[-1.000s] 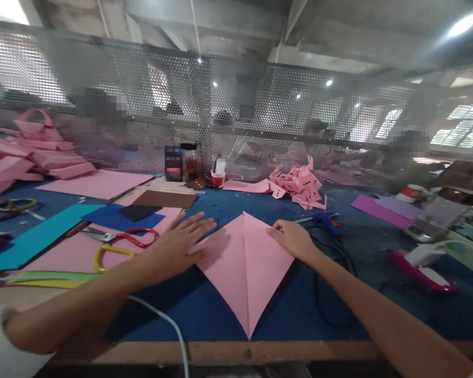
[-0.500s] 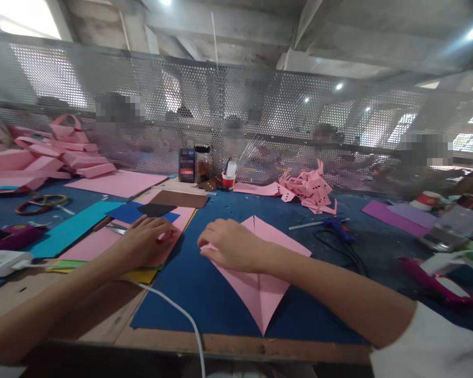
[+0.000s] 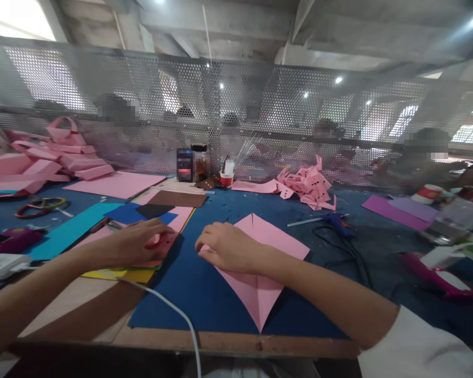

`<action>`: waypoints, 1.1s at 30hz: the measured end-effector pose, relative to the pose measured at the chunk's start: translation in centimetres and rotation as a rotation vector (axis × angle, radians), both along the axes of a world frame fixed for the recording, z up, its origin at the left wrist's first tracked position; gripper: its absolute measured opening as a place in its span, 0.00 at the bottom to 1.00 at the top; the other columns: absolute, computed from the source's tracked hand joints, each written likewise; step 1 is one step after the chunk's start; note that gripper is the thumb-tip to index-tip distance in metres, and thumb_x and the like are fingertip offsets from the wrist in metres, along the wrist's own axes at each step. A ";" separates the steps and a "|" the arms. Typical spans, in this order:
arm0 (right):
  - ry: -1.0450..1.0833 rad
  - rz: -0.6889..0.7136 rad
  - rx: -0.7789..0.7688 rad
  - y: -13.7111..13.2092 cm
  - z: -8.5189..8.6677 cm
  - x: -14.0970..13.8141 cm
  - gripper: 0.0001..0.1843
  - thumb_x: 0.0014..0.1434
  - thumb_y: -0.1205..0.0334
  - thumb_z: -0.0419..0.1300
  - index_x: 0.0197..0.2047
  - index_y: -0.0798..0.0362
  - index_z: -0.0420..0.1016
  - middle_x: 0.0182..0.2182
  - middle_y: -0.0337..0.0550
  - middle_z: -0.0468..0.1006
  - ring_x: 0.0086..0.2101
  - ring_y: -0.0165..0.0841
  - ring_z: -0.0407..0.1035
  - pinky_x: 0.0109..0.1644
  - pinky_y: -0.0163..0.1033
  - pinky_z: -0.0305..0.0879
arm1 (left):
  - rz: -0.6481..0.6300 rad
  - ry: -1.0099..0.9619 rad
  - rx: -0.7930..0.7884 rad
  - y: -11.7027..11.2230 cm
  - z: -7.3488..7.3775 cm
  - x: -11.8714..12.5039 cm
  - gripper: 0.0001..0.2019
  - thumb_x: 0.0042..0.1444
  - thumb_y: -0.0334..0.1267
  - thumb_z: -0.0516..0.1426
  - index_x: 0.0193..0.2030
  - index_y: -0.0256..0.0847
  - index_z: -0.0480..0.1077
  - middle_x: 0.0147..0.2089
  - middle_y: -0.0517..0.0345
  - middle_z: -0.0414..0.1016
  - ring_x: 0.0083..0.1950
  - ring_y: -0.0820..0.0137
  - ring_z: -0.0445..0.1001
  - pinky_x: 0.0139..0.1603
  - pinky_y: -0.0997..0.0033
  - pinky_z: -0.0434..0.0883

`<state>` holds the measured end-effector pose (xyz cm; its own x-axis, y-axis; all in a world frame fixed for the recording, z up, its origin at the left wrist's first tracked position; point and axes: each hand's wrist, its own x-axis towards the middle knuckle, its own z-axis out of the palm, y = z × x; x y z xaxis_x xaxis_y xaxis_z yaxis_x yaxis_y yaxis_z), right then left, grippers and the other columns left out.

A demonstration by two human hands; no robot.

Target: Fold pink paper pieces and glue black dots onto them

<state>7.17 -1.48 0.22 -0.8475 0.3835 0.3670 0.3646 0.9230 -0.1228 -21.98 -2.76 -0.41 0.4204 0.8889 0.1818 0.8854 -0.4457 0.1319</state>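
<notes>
A pink folded paper (image 3: pixel 260 294), kite-shaped with a centre crease and a slit at its top point, lies on the blue mat. My right hand (image 3: pixel 230 247) rests over its left side, fingers curled and closed on the left corner. My left hand (image 3: pixel 142 241) is over the stack of coloured paper sheets (image 3: pixel 136 274), its fingers bent around something reddish-pink that is mostly hidden. A metal tip (image 3: pixel 114 224) shows just behind that hand; whether it belongs to the held thing I cannot tell. A black piece (image 3: pixel 157 211) and a blue piece (image 3: pixel 122 211) lie beyond.
Pink folded paper shapes (image 3: pixel 63 157) are heaped at left, near scissors (image 3: pixel 39 207) and a turquoise strip (image 3: pixel 73 231). A pile of dotted pink cutouts (image 3: pixel 307 184) sits at the back. A blue glue gun (image 3: pixel 339 223) with its cord is right. A white cable (image 3: pixel 177 310) crosses the front edge.
My left hand has shifted slightly left and down over the stack. My right hand stays on the pink paper; the whole view has moved slightly.
</notes>
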 end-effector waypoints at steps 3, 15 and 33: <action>0.033 0.011 -0.034 -0.2 -0.2 0.6 0.08 0.66 0.65 0.57 0.42 0.55 0.78 0.42 0.47 0.79 0.43 0.36 0.70 0.51 0.41 0.62 | -0.103 0.028 -0.232 0.4 0.7 -0.7 0.24 0.57 0.48 0.58 0.59 0.44 0.68 0.55 0.57 0.74 0.52 0.64 0.71 0.54 0.71 0.67; 0.042 0.015 -0.108 -0.1 -0.5 0.6 0.09 0.65 0.66 0.57 0.41 0.55 0.80 0.41 0.46 0.80 0.43 0.35 0.71 0.50 0.39 0.63 | -0.031 0.011 -0.202 1.6 0.2 -1.4 0.20 0.61 0.34 0.45 0.54 0.44 0.70 0.55 0.61 0.75 0.53 0.67 0.71 0.55 0.71 0.66; 0.030 0.012 -0.107 0.2 0.6 0.1 0.08 0.64 0.66 0.58 0.41 0.54 0.79 0.41 0.45 0.81 0.42 0.35 0.72 0.47 0.39 0.63 | 0.184 0.184 0.085 1.4 -0.2 1.3 0.06 0.52 0.38 0.52 0.32 0.44 0.70 0.38 0.49 0.78 0.41 0.52 0.76 0.40 0.59 0.65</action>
<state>7.31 -1.25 0.81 -0.8412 0.4121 0.3500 0.3484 0.9082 -0.2320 -20.72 -1.40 -0.57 0.2864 0.9381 0.1949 0.9581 -0.2780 -0.0698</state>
